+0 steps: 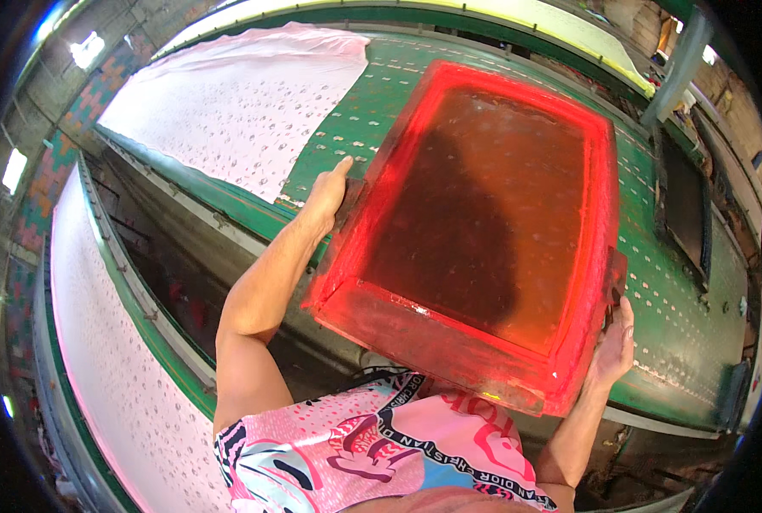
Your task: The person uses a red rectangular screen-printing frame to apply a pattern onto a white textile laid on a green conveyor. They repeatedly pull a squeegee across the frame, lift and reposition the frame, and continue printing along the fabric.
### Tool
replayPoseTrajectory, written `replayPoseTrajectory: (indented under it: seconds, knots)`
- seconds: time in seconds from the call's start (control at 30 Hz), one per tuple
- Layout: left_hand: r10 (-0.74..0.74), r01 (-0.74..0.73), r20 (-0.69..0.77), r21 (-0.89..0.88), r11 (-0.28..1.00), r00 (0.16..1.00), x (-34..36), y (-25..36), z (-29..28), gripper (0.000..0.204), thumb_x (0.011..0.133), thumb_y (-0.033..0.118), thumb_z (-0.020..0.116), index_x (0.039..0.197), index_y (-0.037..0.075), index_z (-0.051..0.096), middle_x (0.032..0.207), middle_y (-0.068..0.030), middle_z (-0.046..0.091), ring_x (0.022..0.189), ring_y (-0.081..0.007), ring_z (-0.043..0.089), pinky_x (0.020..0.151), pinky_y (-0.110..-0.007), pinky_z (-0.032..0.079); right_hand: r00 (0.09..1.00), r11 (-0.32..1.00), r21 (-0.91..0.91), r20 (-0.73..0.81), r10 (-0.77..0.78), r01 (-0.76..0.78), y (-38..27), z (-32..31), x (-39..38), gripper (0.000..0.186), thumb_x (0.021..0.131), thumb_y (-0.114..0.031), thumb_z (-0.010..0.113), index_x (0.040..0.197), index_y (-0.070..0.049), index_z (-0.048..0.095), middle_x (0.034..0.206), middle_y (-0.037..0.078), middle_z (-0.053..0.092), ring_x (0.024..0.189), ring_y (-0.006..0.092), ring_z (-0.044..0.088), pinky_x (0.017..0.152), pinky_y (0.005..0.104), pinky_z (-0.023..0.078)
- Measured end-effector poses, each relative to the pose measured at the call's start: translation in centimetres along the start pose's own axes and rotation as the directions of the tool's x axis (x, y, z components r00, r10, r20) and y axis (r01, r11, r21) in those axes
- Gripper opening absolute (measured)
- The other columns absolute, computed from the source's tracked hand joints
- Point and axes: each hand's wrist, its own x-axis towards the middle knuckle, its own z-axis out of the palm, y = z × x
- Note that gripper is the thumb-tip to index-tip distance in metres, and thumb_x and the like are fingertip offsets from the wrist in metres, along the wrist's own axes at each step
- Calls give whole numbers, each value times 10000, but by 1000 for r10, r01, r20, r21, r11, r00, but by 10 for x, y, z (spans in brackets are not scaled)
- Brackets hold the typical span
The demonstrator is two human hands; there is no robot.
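Left hand [325, 198] and right hand [614, 342] grip opposite sides of a red screen [484, 222], tilted over the green surface [680, 325].

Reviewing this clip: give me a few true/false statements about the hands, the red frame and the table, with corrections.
1. Both hands grip the red frame. True: the left hand holds its left side, the right hand its right side.
2. The frame is blue. False: it is red, with a dark mesh centre.
3. The frame is over a green table. True.
4. Pink cloth lies on the table to the frame's right. False: it lies to the left.
5. The right hand rests flat on the cloth. False: it holds the frame.
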Motion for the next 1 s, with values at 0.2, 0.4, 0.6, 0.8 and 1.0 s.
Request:
replayPoseTrajectory:
  seconds: [0.2, 0.4, 0.6, 0.8, 1.0]
  knots:
    - [-49, 52, -80, 35, 998, 996, -67, 13, 61, 756, 1092, 537, 587, 1356, -167, 667, 1393, -294, 690, 1238, -342, 688, 1057, -478, 511, 999, 996, 90, 48, -18, 13, -46, -65, -2, 643, 1099, -435, 538, 1552, 21, 538, 1579, 202, 550, 1500, 328, 469, 1290, 497, 333]
    - [-1, 10, -88, 102, 995, 996, -72, 21, 91, 760, 1094, 552, 579, 1363, -153, 672, 1363, -280, 705, 1218, -336, 692, 1058, -488, 504, 998, 994, 99, 34, -44, 41, -52, -110, -8, 678, 1067, -443, 569, 1545, 38, 549, 1588, 184, 563, 1504, 330, 471, 1297, 476, 309]
    - [-58, 109, 250, -194, 975, 966, -42, -3, 127, 712, 1130, 537, 543, 1327, -133, 681, 1295, -256, 741, 1111, -316, 743, 987, -446, 568, 987, 969, -223, -89, -130, 107, -79, -104, -3, 664, 1016, -415, 592, 1486, 53, 622, 1552, 175, 628, 1505, 310, 493, 1311, 451, 281]
    - [-87, 123, 269, -121, 985, 959, -21, -19, 136, 707, 1073, 653, 571, 1280, -9, 709, 1146, -150, 757, 998, -305, 734, 969, -412, 572, 988, 980, -199, -152, -39, 8, -111, -103, -1, 662, 1010, -437, 645, 1467, 42, 651, 1496, 154, 654, 1438, 269, 544, 1225, 414, 384]
    - [-66, 66, 186, 7, 998, 980, -100, 40, 230, 683, 1028, 729, 592, 1023, 57, 714, 983, -61, 749, 892, -242, 710, 874, -403, 561, 980, 968, -249, -190, -56, 7, -128, -175, -6, 576, 1025, -390, 629, 1460, -15, 672, 1482, 72, 658, 1345, 195, 586, 1087, 384, 483]
